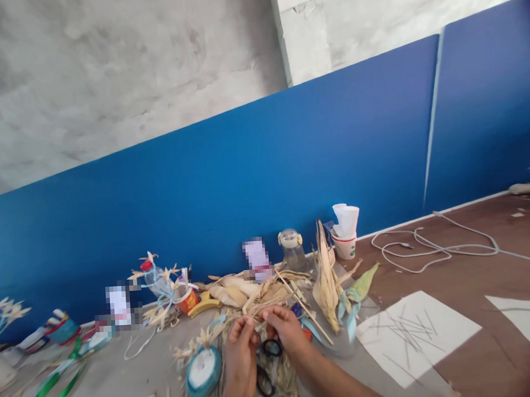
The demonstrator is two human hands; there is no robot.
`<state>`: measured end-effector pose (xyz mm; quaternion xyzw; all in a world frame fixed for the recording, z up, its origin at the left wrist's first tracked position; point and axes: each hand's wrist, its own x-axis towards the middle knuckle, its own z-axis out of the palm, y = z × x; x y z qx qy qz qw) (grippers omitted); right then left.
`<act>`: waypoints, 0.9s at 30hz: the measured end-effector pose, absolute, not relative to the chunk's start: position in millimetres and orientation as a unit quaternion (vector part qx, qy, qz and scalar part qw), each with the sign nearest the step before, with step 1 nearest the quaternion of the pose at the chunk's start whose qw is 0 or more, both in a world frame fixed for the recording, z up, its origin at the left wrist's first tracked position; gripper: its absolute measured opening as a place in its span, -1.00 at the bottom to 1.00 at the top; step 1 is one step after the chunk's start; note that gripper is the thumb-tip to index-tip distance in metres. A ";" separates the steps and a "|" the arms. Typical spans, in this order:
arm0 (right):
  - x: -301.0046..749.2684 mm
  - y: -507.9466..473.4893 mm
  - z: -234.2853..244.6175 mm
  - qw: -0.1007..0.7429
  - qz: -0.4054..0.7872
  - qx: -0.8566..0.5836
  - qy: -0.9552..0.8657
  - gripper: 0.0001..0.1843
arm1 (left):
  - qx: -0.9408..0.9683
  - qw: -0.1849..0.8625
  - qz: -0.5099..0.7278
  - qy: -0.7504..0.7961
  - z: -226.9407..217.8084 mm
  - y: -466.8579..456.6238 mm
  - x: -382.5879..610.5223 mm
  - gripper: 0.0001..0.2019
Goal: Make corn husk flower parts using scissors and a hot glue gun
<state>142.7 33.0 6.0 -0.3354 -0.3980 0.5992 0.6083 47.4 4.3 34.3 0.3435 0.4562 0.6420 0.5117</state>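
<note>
My left hand (241,351) and my right hand (286,329) are close together over the table, both closed in a pinch. Whatever is between the fingertips is too thin and blurred to make out. Behind them lies a heap of dried corn husks (234,292). Black-handled scissors (265,383) rest below and between my hands, among loose husk scraps. To the left of my left hand is a spool of teal ribbon (203,372). A tall dried corn husk bundle (326,290) stands right of my right hand, with a light blue ribbon (351,315) beside it.
White paper (417,335) with several thin sticks lies at right, near a white cable (445,250). A paper cup (345,246) and a clear jar (293,253) stand by the blue partition (246,181). Green ribbon (48,387) trails at left.
</note>
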 end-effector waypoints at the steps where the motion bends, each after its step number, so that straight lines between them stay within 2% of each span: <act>1: 143.4 33.2 6.4 0.608 0.601 -0.335 -0.397 -0.65 | 0.345 0.510 0.641 0.458 34.0 4.3 46.7 -0.72; 9: 142.1 26.2 14.5 0.597 0.574 -0.342 -0.443 -0.81 | 0.352 0.510 0.638 0.457 30.1 5.5 46.5 -0.72; 19: 140.4 22.0 15.6 0.606 0.526 -0.370 -0.467 -0.83 | 0.333 0.516 0.634 0.469 34.3 3.1 50.7 -0.67; 27: 141.0 18.7 19.2 0.601 0.538 -0.345 -0.479 -0.80 | 0.345 0.509 0.627 0.479 32.0 4.4 48.8 -0.64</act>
